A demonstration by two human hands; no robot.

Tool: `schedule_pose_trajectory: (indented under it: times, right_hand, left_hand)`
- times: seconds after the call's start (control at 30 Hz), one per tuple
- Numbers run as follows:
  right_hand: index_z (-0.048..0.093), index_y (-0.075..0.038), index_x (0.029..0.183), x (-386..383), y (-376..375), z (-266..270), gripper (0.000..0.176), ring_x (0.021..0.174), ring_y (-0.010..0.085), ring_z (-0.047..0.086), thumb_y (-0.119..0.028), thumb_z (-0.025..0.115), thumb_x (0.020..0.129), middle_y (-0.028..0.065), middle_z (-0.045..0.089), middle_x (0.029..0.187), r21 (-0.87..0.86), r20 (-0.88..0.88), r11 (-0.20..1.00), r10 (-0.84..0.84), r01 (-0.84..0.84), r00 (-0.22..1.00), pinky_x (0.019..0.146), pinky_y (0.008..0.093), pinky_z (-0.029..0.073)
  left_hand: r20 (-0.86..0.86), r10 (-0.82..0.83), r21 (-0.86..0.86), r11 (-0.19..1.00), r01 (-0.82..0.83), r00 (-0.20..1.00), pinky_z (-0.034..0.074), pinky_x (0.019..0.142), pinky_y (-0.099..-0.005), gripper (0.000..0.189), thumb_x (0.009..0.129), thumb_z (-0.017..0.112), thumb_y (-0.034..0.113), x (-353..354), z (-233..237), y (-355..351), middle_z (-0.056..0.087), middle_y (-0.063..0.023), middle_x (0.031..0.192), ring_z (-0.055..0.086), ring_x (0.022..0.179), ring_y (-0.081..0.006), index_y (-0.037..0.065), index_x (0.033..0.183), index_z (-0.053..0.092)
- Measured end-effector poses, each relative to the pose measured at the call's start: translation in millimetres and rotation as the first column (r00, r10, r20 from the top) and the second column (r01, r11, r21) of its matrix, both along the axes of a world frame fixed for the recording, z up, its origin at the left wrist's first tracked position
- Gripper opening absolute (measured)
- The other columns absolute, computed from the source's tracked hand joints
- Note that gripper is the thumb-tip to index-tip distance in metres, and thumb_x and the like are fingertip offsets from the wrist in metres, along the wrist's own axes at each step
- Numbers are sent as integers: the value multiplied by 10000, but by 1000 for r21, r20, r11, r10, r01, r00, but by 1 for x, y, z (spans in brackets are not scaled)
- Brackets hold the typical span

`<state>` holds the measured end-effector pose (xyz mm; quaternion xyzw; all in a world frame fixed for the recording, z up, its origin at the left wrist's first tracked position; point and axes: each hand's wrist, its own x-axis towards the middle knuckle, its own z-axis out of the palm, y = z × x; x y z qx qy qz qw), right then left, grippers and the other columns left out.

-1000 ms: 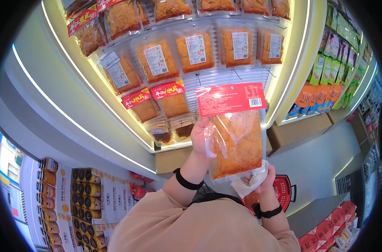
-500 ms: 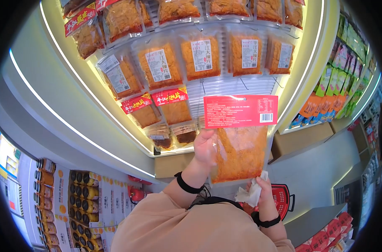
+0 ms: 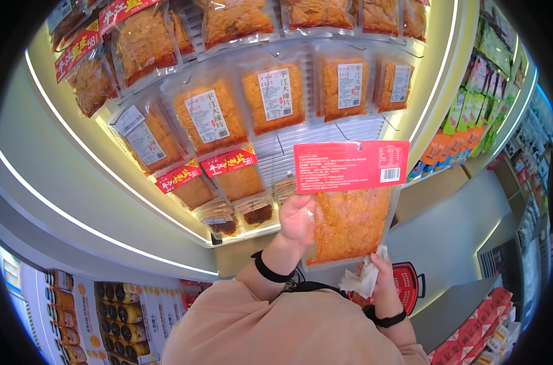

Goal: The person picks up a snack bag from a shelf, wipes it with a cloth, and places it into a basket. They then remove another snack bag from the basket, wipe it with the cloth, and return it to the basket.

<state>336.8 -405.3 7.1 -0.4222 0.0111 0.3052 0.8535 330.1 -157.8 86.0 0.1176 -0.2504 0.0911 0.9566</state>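
My left hand (image 3: 296, 220) is closed on the left edge of a clear snack packet (image 3: 352, 225) filled with orange-brown flat pieces. Across the packet's top runs a red header card (image 3: 352, 165) with white print, a barcode and a small hang hole. The packet is upright, its back towards me. My right hand (image 3: 383, 272) grips a crumpled white tissue (image 3: 362, 278), right at the packet's lower right corner. Black bands circle both wrists.
Ahead, a lit rack holds hanging packets (image 3: 273, 94) of similar snacks, some with red header cards (image 3: 231, 162). Green and orange bags (image 3: 465, 112) hang at the right. Jars (image 3: 127, 313) stand lower left. A red basket (image 3: 410, 286) is beyond my right hand.
My view has shifted, so the rack's packets sit further left and most lower in it. The packet stays in my left hand and the tissue in my right.
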Motion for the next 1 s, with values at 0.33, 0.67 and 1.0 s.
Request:
schedule_pose_trajectory:
  times: [0.33,0.67,1.0]
  right_hand:
    - [566,-66,1195,21,13,14,375,863,207,634,-100,676,838,87,642,1021,-87,226,950,-274,299,935,737,324,507]
    - [659,-168,1172,20,39,23,531,885,289,674,-20,707,665,80,624,1215,-609,708,462,683,645,180,700,343,553]
    - [676,-118,1096,17,-5,-48,354,853,312,660,-261,729,776,123,683,967,-853,516,392,733,345,444,734,391,533]
  left_hand:
    - [-340,346,596,799,-84,874,330,1061,-412,554,946,471,363,51,-6,9,476,-134,1355,442,1260,-279,25,1377,385]
    - [-457,549,767,642,-3,700,416,909,-259,367,944,553,76,28,-46,-14,544,-72,1233,553,1054,-129,36,1298,463]
    - [-245,859,862,406,-305,450,422,901,-252,295,925,589,57,17,-118,110,611,-67,1156,550,1048,-96,-25,1203,530]
